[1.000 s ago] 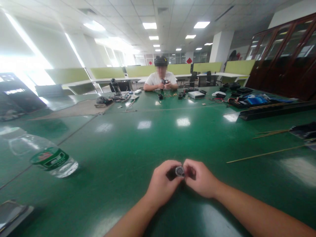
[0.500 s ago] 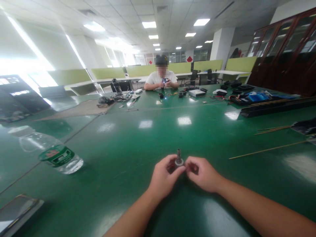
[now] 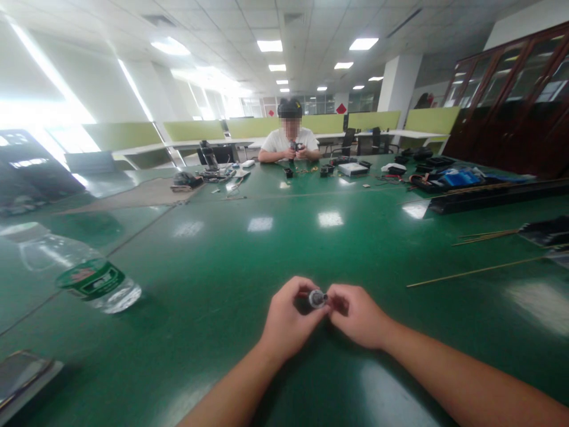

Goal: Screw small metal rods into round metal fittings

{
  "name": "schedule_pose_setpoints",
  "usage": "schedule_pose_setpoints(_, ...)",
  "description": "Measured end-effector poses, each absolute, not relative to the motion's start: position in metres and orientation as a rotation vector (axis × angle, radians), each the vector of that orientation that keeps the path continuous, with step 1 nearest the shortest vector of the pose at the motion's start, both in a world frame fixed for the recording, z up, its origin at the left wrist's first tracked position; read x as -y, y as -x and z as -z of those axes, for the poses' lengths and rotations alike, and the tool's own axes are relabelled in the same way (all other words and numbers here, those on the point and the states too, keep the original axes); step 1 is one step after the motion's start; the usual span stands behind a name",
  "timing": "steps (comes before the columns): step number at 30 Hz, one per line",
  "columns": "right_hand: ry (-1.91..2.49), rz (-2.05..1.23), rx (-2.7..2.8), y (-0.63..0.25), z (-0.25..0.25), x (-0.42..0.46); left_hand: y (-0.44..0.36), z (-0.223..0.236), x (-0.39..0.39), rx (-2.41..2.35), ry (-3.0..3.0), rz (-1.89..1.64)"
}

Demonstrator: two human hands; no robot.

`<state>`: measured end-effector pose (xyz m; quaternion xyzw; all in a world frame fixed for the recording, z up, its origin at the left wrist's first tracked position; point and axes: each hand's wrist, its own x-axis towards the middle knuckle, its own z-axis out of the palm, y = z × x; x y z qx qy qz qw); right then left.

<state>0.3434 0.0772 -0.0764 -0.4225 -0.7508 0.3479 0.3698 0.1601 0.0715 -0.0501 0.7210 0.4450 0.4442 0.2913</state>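
Observation:
Low over the green table [image 3: 213, 356], my left hand [image 3: 284, 314] is curled with thumb and fingers around a small round metal part [image 3: 316, 298], which has a pale flange and a darker middle. Its narrow stem is tipped to the right, toward the other hand. My right hand [image 3: 358, 314] is closed in a pinch at the small dark tube-like end [image 3: 326, 298] of that stem. Whether this end is a separate piece, I cannot tell. The fingertips of both hands nearly meet there, and the part's underside is hidden.
A water bottle [image 3: 89, 276] with a green label lies at the left, above a phone-like device [image 3: 24, 379]. Thin brass-coloured rods [image 3: 475, 271] extend from the right. Across the table, a person in a white shirt [image 3: 273, 142] handles a small device among scattered parts.
The metal part has tipped from upright, its stem now pointing toward my right hand. My right fingers have come in from beside it to its end. The view has shifted slightly.

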Motion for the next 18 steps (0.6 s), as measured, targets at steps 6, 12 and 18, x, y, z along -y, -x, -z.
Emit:
schedule_pose_setpoints(6,1.100,-0.850,1.950,-0.3428,0.0753,-0.0772,-0.1592,0.0496,-0.0723,-1.177,-1.965,-1.189)
schedule_pose_setpoints(12,1.085,-0.886,1.952,-0.3427,0.0750,-0.0770,-0.1565,0.0500,-0.0740,-1.098,-1.899,-1.069)
schedule_pose_setpoints(18,1.118,-0.860,1.951,-0.3430,0.0779,-0.0784,-0.1569,0.0504,-0.0761,-0.969,-1.696,-0.957)
